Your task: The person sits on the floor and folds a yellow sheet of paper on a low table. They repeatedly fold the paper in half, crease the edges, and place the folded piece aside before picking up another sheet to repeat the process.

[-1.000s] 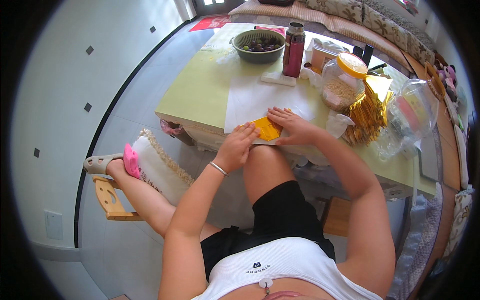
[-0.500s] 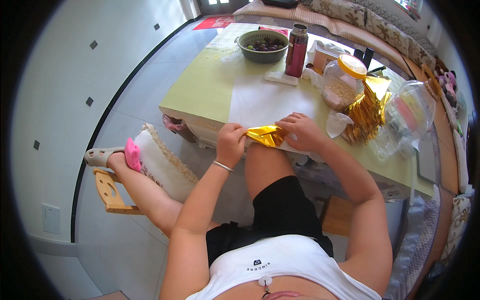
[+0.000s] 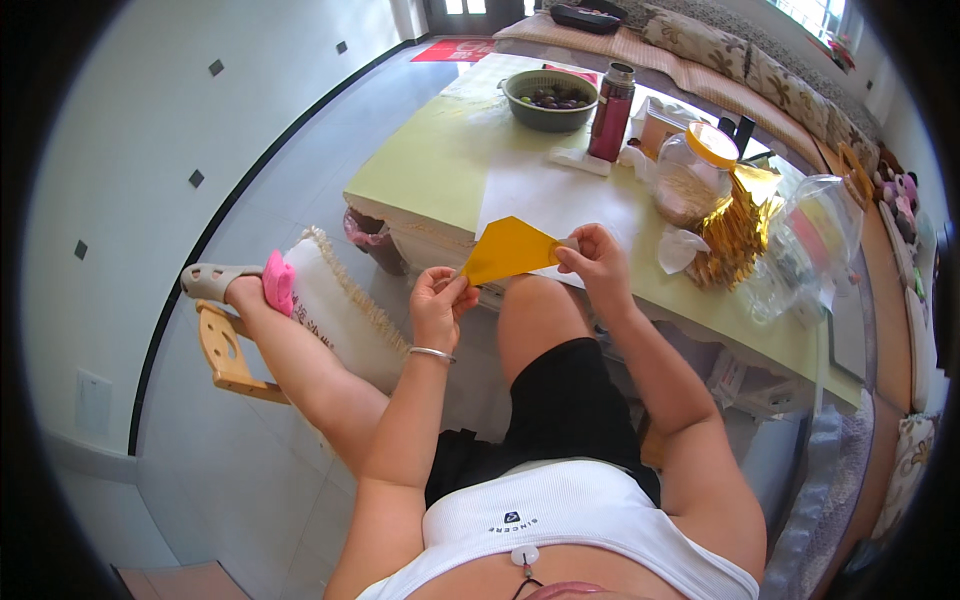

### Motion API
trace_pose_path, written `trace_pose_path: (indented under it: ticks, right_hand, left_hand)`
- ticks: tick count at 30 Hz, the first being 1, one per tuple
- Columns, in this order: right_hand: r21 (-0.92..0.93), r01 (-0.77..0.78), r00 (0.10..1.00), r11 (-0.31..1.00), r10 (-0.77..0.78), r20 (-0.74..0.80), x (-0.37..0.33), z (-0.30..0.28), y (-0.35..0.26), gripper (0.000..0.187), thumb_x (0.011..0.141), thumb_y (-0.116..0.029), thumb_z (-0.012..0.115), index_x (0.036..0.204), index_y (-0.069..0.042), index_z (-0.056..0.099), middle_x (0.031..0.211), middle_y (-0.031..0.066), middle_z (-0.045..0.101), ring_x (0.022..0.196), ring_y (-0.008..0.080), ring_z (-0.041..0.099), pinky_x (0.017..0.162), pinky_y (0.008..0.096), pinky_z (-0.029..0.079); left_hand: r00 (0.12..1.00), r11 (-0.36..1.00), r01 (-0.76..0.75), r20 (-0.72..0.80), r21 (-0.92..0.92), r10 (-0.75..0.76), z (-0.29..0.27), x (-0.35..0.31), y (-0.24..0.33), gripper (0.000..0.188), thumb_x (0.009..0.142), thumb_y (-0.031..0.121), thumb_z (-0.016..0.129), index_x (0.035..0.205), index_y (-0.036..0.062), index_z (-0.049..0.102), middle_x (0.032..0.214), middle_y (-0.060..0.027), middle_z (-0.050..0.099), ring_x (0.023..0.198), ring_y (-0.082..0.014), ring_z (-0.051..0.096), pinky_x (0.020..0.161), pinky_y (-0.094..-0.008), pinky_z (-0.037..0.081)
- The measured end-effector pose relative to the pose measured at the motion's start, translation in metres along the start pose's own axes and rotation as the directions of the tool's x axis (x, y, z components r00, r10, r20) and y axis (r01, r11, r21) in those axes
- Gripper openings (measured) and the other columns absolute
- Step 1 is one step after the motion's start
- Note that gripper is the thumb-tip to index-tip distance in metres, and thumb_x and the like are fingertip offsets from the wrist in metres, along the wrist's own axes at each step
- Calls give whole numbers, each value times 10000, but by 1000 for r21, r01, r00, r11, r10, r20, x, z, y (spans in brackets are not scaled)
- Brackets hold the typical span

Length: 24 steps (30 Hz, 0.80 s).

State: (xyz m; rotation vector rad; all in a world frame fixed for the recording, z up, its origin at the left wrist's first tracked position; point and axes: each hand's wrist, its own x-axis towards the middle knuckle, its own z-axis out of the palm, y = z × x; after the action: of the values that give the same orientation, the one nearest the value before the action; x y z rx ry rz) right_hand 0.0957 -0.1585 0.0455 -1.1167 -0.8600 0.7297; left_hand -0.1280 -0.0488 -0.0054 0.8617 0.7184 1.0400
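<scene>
A piece of gold foil paper (image 3: 512, 250) is stretched between my hands above the near edge of the table, its matt yellow-gold face showing and its top coming to a blunt peak. My left hand (image 3: 440, 300) pinches the lower left corner. On the other side, my right hand (image 3: 598, 262) grips the right end between thumb and fingers. Right of the hands, a stack of shiny gold foil pieces (image 3: 735, 240) lies on the table beside a crumpled white tissue (image 3: 681, 249).
A white sheet (image 3: 520, 190) covers part of the pale green table (image 3: 420, 165). Farther back are a colander of grapes (image 3: 550, 103), a maroon thermos (image 3: 611, 115) and a yellow-lidded jar (image 3: 695, 170). At the right lies a clear plastic bag (image 3: 815, 245). A fringed cushion (image 3: 335, 310) is beside my leg.
The foil piece, bunched and shiny before, is now spread flatter and taller with a matt face showing. My left hand has shifted left and down. The view has shifted slightly.
</scene>
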Motion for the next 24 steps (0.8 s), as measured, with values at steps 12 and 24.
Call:
trace_pose_path:
  ticks: [12,24]
  right_hand:
    - [76,79,986,994,-89,140,-56,67,31,99,951,-14,634,1020,57,625,890,66,658,791,147,681,719,248,564]
    - [13,-81,941,997,73,332,-83,84,50,197,943,59,590,1137,66,626,965,110,679,848,175,692,786,279,586]
  left_hand:
    - [977,981,-151,-171,-120,130,-72,-76,14,61,932,41,660,965,37,610,842,-79,680,678,-174,691,642,-287,601]
    - [957,991,-136,-259,5,133,-123,-116,-12,171,881,-16,696,1051,-22,683,880,-109,707,689,-173,687,647,-266,591]
